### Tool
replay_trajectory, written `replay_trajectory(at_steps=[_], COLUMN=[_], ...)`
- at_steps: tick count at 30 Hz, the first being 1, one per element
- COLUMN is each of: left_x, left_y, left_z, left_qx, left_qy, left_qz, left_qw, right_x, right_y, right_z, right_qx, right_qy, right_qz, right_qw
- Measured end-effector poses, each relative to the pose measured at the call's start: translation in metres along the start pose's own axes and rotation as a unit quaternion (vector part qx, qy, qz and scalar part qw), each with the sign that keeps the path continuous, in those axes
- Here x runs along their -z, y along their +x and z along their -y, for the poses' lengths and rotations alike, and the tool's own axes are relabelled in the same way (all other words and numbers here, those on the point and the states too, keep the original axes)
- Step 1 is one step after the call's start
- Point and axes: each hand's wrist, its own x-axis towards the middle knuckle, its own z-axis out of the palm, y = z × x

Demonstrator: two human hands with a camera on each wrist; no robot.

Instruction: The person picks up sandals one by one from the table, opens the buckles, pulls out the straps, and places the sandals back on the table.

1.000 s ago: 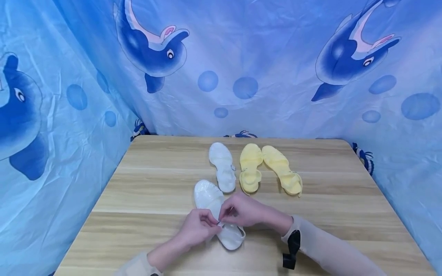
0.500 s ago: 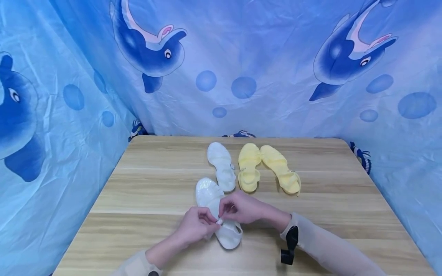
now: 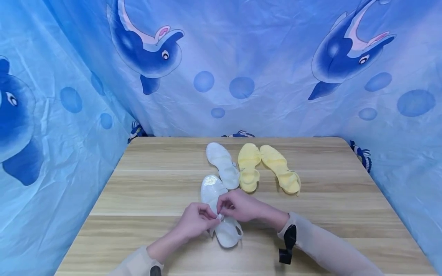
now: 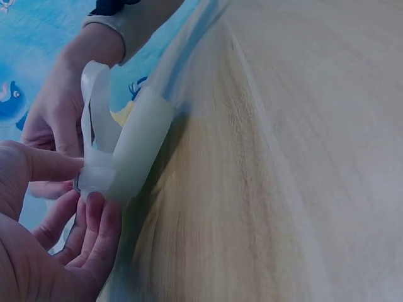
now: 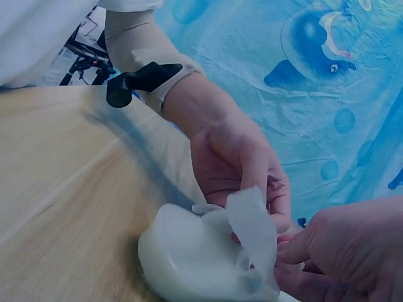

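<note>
Now we note the near white sandal [image 3: 226,234] on the table [image 3: 138,191], just short of the other white sandal [image 3: 223,165]. Our left hand [image 3: 196,221] pinches its strap [image 4: 97,179] between thumb and fingers; our right hand [image 3: 239,206] pinches close beside. Two yellow sandals [image 3: 249,158] lie farther off, rightward.
</note>
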Motion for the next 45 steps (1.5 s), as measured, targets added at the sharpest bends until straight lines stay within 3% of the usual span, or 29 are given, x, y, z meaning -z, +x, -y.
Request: replay_trajectory(at_steps=[14, 22, 28, 37, 45], left_x=[0.002, 0.001, 0.001, 0.001, 0.004], left_y=[0.001, -0.002, -0.002, 0.000, 0.000], left_z=[0.005, 0.002, 0.002, 0.006, 0.003], left_qx=[0.016, 0.004, 0.005, 0.002, 0.004], left_qy=[-0.004, -0.010, -0.010, -0.012, -0.006], left_qz=[0.022, 0.029, 0.025, 0.027, 0.027], left_qw=[0.9996, 0.9995, 0.9996, 0.9996, 0.9996], right_x=[-0.012, -0.011, -0.015, -0.014, -0.014], right_y=[-0.003, -0.005, -0.004, -0.005, -0.007], right_z=[-0.009, -0.010, -0.007, -0.009, -0.007], right_qx=[0.005, 0.002, 0.020, -0.009, 0.022], right_qy=[0.007, 0.026, 0.022, 0.022, 0.020], right_qz=[-0.017, -0.007, -0.024, -0.029, -0.044], right_qw=[0.9998, 0.9996, 0.9993, 0.9993, 0.9986])
